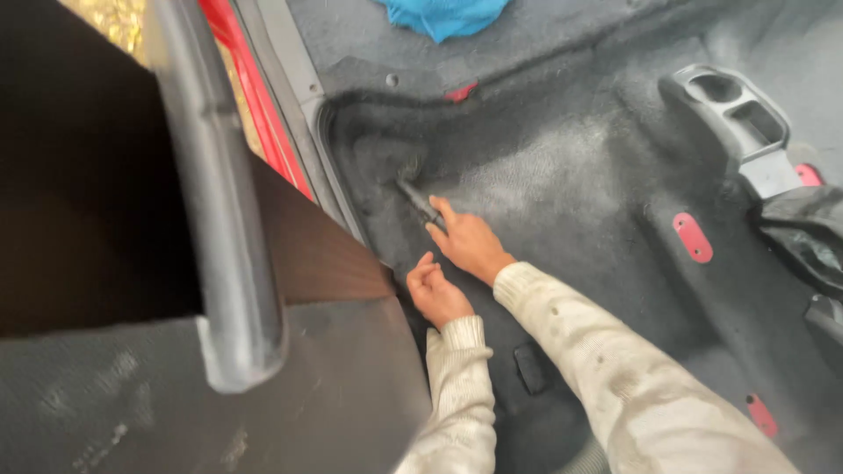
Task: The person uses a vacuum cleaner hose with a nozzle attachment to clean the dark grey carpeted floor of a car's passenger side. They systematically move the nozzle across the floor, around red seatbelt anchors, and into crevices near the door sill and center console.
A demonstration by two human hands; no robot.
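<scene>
My right hand [470, 243] is gripping a dark slim nozzle [419, 201] against the grey car carpet [562, 175]; my left hand [435, 294] is hovering loosely curled, empty.

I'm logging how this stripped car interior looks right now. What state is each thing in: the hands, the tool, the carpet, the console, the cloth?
Right hand: closed around the dark nozzle.
Dark nozzle: tip pressed to the carpet, in the corner.
Left hand: loosely curled, empty, on the carpet.
Grey carpet: bare, dusty, pale patches.
Console: cup holders empty.
Blue cloth: crumpled.
Red body tabs: exposed through the carpet.
</scene>
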